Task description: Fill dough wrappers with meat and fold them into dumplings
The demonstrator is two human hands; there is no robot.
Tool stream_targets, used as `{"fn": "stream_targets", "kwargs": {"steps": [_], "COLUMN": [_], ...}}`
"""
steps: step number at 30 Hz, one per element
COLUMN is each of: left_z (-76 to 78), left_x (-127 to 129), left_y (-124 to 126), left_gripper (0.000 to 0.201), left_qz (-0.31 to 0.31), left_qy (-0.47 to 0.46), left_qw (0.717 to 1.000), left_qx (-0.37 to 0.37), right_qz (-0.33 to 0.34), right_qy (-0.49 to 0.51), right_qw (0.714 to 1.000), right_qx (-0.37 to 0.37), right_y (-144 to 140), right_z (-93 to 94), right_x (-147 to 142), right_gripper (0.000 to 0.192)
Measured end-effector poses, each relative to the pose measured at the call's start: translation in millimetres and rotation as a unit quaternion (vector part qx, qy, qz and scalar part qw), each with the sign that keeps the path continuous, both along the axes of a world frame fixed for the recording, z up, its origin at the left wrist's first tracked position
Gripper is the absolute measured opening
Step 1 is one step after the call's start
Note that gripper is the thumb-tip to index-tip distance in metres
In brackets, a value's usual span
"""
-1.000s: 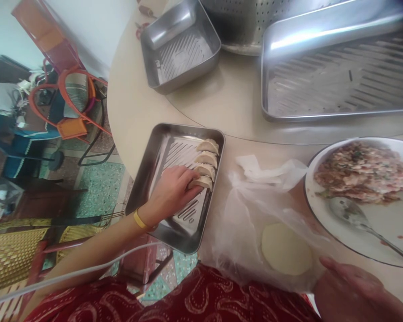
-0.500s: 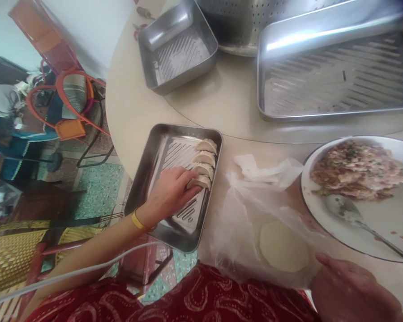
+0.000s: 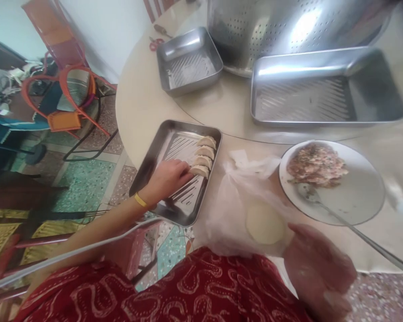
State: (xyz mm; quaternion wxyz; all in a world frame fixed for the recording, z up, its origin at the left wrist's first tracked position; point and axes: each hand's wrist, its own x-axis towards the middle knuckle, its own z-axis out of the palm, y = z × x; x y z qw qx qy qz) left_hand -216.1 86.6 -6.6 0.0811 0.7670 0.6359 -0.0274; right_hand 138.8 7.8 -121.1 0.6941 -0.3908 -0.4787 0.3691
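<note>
My left hand reaches into a shallow metal tray, its thumb and fingers pinched at the left end of the nearest dumpling. Beyond that one, several folded dumplings form a row along the tray's right side. My right hand is low at the right, blurred and turned so that its fingers do not show clearly. Close to its left lies a round dough wrapper on a thin plastic bag. A white plate bears minced filling and a metal spoon.
Behind are a small deep metal pan, a larger rectangular metal pan and a big perforated colander. Red-handled scissors lie at the far left of the round table. Orange chairs stand beyond. A white cable crosses below my left forearm.
My left fingers have slid slightly leftward along the nearest dumpling, showing more of it. My right hand has turned and come nearer the body. The view has shifted, showing more of the table's far side.
</note>
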Motion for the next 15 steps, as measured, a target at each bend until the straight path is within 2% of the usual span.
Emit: {"fn": "stream_targets", "kwargs": {"steps": [3,6,11,15], "left_z": [0.2,-1.1,-0.2,-0.9], "left_x": [1.2,3.4,7.2,8.5], "left_y": [-0.9,0.1,2.7,1.9], "left_gripper": [0.026,0.032,0.032,0.033], "left_qz": [0.015,0.026,0.061,0.077], "left_qy": [-0.012,-0.014,-0.03,-0.041], "left_qw": [1.0,1.0,0.998,0.996], "left_qx": [0.007,0.008,-0.007,-0.002], "right_qz": [0.011,0.052,0.048,0.054], "right_qy": [0.011,0.025,0.035,0.037], "right_qw": [0.999,0.998,0.994,0.992], "right_qx": [0.046,0.032,0.093,0.107], "right_y": [3.1,5.2,13.7,16.7], "right_z": [16.6,25.7,26.9,26.2], "right_x": [-6.1,-10.3,-17.1,-19.0], "right_gripper": [0.051,0.048,0.044,0.044]}}
